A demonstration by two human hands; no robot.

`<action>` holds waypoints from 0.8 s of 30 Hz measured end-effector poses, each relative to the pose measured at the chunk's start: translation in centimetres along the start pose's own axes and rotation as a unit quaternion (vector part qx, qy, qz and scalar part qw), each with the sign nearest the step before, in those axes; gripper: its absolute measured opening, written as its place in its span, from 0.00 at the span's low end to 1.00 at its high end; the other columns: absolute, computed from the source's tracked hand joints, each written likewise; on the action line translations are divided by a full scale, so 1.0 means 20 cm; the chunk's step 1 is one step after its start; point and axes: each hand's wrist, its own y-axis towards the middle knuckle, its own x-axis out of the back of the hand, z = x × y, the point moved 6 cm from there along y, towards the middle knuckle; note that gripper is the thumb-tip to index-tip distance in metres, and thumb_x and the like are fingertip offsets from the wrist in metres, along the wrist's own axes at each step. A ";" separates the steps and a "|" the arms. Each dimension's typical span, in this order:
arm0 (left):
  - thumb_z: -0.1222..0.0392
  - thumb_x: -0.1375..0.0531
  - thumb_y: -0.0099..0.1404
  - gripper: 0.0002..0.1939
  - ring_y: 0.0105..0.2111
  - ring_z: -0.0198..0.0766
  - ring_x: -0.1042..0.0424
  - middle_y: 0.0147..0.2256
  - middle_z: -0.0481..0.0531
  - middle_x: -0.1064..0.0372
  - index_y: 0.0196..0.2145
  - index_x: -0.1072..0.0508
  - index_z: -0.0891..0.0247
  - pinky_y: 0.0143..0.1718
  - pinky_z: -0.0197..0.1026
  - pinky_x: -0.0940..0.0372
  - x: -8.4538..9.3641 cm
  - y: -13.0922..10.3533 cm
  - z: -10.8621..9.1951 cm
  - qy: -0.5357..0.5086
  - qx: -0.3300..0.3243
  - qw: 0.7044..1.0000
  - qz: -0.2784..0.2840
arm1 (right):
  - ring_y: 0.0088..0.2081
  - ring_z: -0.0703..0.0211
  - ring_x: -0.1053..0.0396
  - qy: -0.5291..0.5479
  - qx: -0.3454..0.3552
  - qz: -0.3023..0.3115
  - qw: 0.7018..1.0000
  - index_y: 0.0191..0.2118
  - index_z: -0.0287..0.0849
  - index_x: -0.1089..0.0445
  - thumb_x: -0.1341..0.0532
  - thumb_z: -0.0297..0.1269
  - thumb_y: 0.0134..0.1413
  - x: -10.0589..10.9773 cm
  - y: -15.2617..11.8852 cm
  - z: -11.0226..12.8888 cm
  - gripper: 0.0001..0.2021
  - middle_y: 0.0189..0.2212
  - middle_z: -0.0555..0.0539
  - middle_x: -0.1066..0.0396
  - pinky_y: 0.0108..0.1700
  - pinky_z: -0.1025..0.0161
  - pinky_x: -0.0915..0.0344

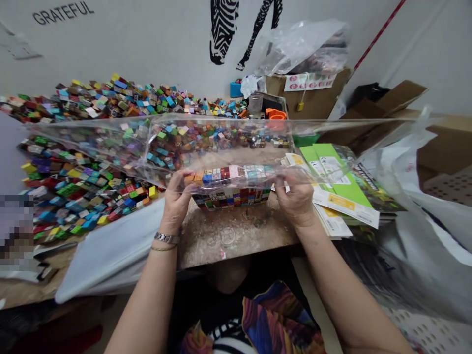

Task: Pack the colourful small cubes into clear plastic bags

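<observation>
A wide sheet of clear plastic [221, 132], perhaps a bag, stretches between my hands and out past both sides. My left hand [173, 204] pinches it at the left end of a row of small colourful cubes [230, 174]. On the other side my right hand [297, 201] grips the gathered plastic with thumb and fingers. The cubes sit packed in a neat block, its front face [236, 197] showing below the plastic edge. Whether the block is fully inside the plastic, I cannot tell. Beneath it is the worn brown tabletop [228, 236].
Loose colourful cubes [88, 187] are heaped across the left and back. Flat translucent plastic bags [114, 250] lie left of me. Green cards [339, 172] and white-yellow labels [344, 206] are stacked on the right. Cardboard boxes [446, 142] stand beyond them.
</observation>
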 end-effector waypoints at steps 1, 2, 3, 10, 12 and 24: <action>0.43 0.32 0.57 0.23 0.42 0.42 0.27 0.42 0.51 0.28 0.44 0.27 0.59 0.45 0.41 0.32 0.00 0.00 0.00 -0.002 -0.001 1.000 -0.002 | 0.45 0.49 0.26 0.003 0.001 -0.003 1.000 0.42 0.48 0.29 0.44 0.28 0.56 0.00 0.00 0.00 0.11 0.40 0.44 0.24 0.48 0.51 0.29; 0.43 0.32 0.57 0.23 0.42 0.42 0.27 0.42 0.51 0.28 0.44 0.27 0.59 0.45 0.41 0.32 0.00 0.00 0.00 -0.004 -0.002 1.000 -0.002 | 0.45 0.49 0.26 0.009 -0.001 -0.007 1.000 0.44 0.47 0.30 0.44 0.28 0.55 0.01 0.00 0.00 0.12 0.41 0.43 0.24 0.48 0.50 0.29; 0.42 0.31 0.57 0.24 0.41 0.41 0.27 0.41 0.51 0.28 0.44 0.27 0.59 0.44 0.41 0.32 0.00 0.00 -0.01 -0.005 -0.002 1.000 -0.002 | 0.45 0.48 0.26 0.021 -0.005 -0.005 1.000 0.46 0.46 0.30 0.44 0.28 0.55 0.01 0.00 0.00 0.14 0.42 0.43 0.24 0.47 0.50 0.28; 0.42 0.30 0.55 0.24 0.35 0.38 0.27 0.36 0.48 0.27 0.44 0.26 0.59 0.38 0.39 0.32 -0.01 0.01 -0.02 -0.019 0.008 1.000 0.006 | 0.46 0.50 0.27 0.112 -0.049 0.065 0.990 0.58 0.45 0.35 0.33 0.44 0.52 0.02 0.03 -0.03 0.28 0.52 0.40 0.28 0.45 0.53 0.28; 0.41 0.30 0.55 0.25 0.35 0.38 0.27 0.35 0.48 0.27 0.44 0.26 0.58 0.38 0.39 0.32 -0.01 0.01 -0.03 -0.019 0.013 1.000 0.007 | 0.45 0.51 0.27 0.132 -0.082 0.080 0.985 0.61 0.46 0.37 0.31 0.49 0.50 0.00 0.04 -0.06 0.34 0.56 0.39 0.30 0.43 0.54 0.27; 0.46 0.31 0.57 0.21 0.37 0.38 0.28 0.38 0.49 0.27 0.44 0.26 0.59 0.40 0.39 0.32 0.00 0.02 -0.01 -0.011 0.004 1.000 0.011 | 0.44 0.52 0.25 0.288 -0.216 0.149 0.921 0.52 0.43 0.27 0.34 0.47 0.53 -0.15 0.08 -0.10 0.22 0.45 0.44 0.22 0.49 0.52 0.28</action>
